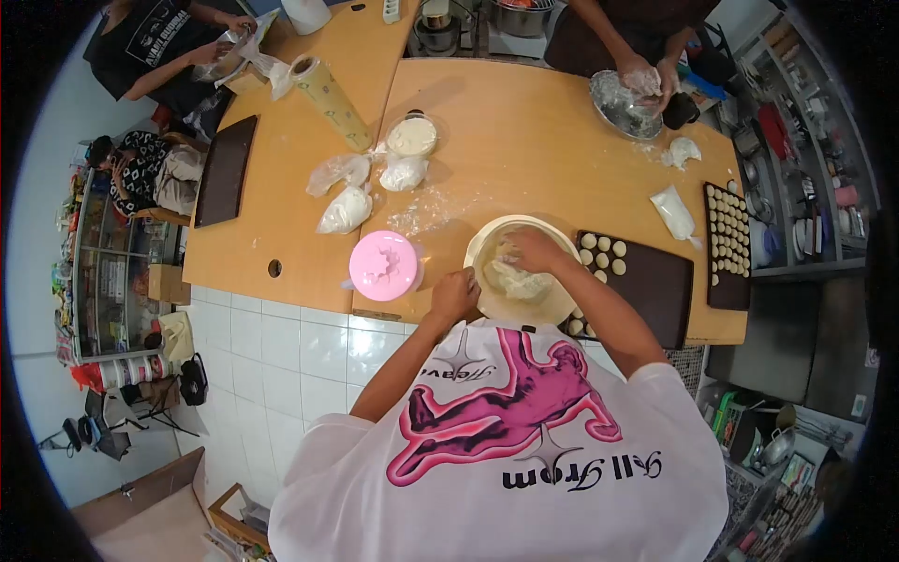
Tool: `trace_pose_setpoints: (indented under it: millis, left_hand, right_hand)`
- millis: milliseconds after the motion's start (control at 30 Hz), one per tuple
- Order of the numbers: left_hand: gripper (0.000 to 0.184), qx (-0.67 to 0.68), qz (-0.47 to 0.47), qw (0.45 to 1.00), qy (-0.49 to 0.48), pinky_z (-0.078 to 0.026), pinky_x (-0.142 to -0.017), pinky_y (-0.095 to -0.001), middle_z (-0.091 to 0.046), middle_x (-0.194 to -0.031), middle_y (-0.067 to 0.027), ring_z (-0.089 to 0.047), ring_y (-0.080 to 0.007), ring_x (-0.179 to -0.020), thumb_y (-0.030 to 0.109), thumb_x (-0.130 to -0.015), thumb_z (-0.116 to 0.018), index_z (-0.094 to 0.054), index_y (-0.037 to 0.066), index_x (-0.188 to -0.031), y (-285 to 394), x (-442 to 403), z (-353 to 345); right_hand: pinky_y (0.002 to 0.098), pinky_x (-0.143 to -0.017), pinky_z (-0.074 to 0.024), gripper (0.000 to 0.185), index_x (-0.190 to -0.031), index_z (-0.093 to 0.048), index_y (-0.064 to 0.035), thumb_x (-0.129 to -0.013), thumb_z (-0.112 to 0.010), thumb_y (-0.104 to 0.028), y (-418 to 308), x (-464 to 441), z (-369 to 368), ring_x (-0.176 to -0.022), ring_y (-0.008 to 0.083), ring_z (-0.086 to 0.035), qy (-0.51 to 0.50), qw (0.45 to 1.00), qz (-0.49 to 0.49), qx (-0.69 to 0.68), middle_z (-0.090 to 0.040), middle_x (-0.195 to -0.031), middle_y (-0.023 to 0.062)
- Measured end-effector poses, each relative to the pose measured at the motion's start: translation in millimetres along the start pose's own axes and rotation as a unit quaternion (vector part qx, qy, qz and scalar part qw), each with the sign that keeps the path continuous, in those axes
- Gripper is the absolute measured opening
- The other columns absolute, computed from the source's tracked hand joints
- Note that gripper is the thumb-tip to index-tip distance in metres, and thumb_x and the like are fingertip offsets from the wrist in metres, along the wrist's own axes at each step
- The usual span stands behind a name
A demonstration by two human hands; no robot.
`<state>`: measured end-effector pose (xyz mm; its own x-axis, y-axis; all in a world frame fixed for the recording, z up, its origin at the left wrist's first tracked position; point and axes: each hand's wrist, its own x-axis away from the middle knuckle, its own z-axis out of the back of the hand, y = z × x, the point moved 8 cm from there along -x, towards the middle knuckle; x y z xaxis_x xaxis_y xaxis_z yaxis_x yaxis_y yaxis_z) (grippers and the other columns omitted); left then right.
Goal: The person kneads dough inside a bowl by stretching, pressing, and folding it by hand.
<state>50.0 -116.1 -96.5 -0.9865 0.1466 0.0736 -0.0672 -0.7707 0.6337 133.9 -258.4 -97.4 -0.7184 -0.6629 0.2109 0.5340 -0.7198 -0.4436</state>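
Note:
A cream-coloured bowl [568, 309] stands at the table's near edge with pale, floury dough [521, 284] inside. My left hand [456, 292] is closed on the bowl's left rim. Reaching in from the right, my right hand [530, 250] grips the upper part of the dough with curled, flour-dusted fingers; its fingertips are partly hidden. Left of the bowl sits a pink lidded container [384, 266]. To the right, a dark tray [653, 281] carries several small round dough balls [604, 244].
Flour bags [346, 210], an open tub [412, 137] and a plastic-wrap roll [331, 103] lie beyond. At the back right, a co-worker's hands work over a metal bowl [611, 105]. Another tray [729, 295] holds dough balls. At the back left, another person handles a bag.

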Motion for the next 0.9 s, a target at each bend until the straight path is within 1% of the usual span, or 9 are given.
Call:
trace_pose_setpoints:
  millis: [33, 133, 233, 367, 433, 633, 733, 833, 900]
  left_hand:
    - [0.015, 0.005, 0.004, 1.0, -0.002, -0.047, -0.057, -0.0484, -0.059, -0.065, -0.0205, -0.059, -0.0394, -0.062, 0.017, -0.074, -0.059, -0.053, 0.003, -0.072, 0.1, -0.5, 0.8]
    - [0.014, 0.011, 0.018, 1.0, -0.006, -0.047, -0.055, -0.0479, -0.059, -0.065, -0.0188, -0.059, -0.0384, -0.062, 0.018, -0.074, -0.06, -0.054, 0.005, -0.072, -3.2, -4.0, 1.0]
    - [0.014, -0.003, 0.02, 1.0, 0.014, -0.047, -0.054, -0.0471, -0.06, -0.064, -0.0174, -0.06, -0.0373, -0.062, 0.019, -0.074, -0.06, -0.054, 0.006, -0.071, -4.5, 1.5, -0.1]
    - [0.016, -0.019, 0.025, 1.0, 0.001, -0.047, -0.054, -0.0465, -0.059, -0.063, -0.0168, -0.06, -0.0366, -0.061, 0.022, -0.074, -0.06, -0.054, 0.008, -0.069, -1.2, -2.6, -3.1]
    - [0.019, 0.003, 0.013, 0.999, 0.029, -0.044, -0.05, -0.0453, -0.054, -0.057, -0.017, -0.056, -0.0373, -0.055, 0.02, -0.075, -0.061, -0.051, 0.007, -0.065, 1.5, -3.4, -2.0]
    - [0.022, 0.005, 0.02, 1.0, 0.021, -0.044, -0.051, -0.0466, -0.054, -0.057, -0.0179, -0.056, -0.0383, -0.055, 0.022, -0.077, -0.061, -0.053, 0.006, -0.066, -1.4, -3.1, -5.2]
    - [0.023, -0.006, 0.02, 1.0, 0.01, -0.044, -0.052, -0.0478, -0.054, -0.058, -0.0182, -0.057, -0.0389, -0.057, 0.024, -0.078, -0.06, -0.053, 0.005, -0.067, -1.1, -3.3, -6.0]
    - [0.023, -0.003, 0.023, 1.0, 0.008, -0.044, -0.053, -0.0481, -0.054, -0.057, -0.0183, -0.057, -0.0391, -0.057, 0.024, -0.078, -0.061, -0.053, 0.005, -0.068, 1.7, -3.6, -2.9]
    - [0.022, 0.005, 0.019, 1.0, 0.012, -0.044, -0.053, -0.0475, -0.054, -0.057, -0.0185, -0.057, -0.0391, -0.056, 0.022, -0.077, -0.061, -0.053, 0.004, -0.068, 2.9, -2.6, -1.9]
  right_hand:
    - [0.0438, -0.097, -0.0366, 0.045, -0.113, -0.06, -0.0074, -0.083, -0.059, -0.041, 0.6, -4.9, -13.4, -0.11, 0.0352, -0.051, -0.06, 0.998, 0.003, 0.01, -0.059, -0.113, 0.0155]
    - [0.0456, -0.1, -0.0334, 0.049, -0.116, -0.059, -0.0094, -0.084, -0.056, -0.046, -5.9, 0.2, -13.3, -0.114, 0.0353, -0.047, -0.049, 0.997, 0.051, 0.035, -0.055, -0.118, 0.0132]
    - [0.0454, -0.099, -0.033, 0.048, -0.118, -0.059, -0.0115, -0.083, -0.059, -0.044, -11.9, 22.4, -13.1, -0.115, 0.0327, -0.046, -0.024, 0.997, 0.055, 0.041, -0.053, -0.122, 0.0105]
    - [0.0433, -0.095, -0.0355, 0.043, -0.115, -0.062, -0.0139, -0.078, -0.065, -0.037, -13.1, 56.1, -5.0, -0.109, 0.0288, -0.049, 0.011, 0.999, 0.048, 0.014, -0.056, -0.116, 0.0085]
    - [0.0415, -0.092, -0.0377, 0.041, -0.111, -0.064, -0.0142, -0.074, -0.069, -0.033, -13.5, 68.6, -1.2, -0.103, 0.0276, -0.051, 0.046, 0.997, 0.058, 0.006, -0.058, -0.112, 0.0076]
    - [0.0365, -0.086, -0.0405, 0.033, -0.103, -0.066, -0.0127, -0.07, -0.069, -0.017, -22.2, 95.5, 2.7, -0.092, 0.0258, -0.052, 0.066, 0.994, 0.088, -0.021, -0.059, -0.093, 0.0058]
    - [0.037, -0.081, -0.0421, 0.029, -0.097, -0.067, -0.0123, -0.068, -0.067, -0.012, -24.2, 107.9, -2.2, -0.086, 0.0249, -0.052, 0.056, 0.993, 0.105, 0.006, -0.058, -0.088, 0.0047]
    - [0.0341, -0.084, -0.0424, 0.033, -0.102, -0.067, -0.012, -0.071, -0.068, -0.02, -16.9, 120.7, -12.1, -0.092, 0.0257, -0.054, 0.005, 0.99, 0.133, 0.043, -0.063, -0.101, 0.0051]
    - [0.0353, -0.086, -0.0421, 0.034, -0.104, -0.067, -0.0114, -0.071, -0.069, -0.024, -13.4, 121.0, -14.0, -0.094, 0.0272, -0.054, -0.057, 0.991, 0.115, 0.04, -0.063, -0.103, 0.007]
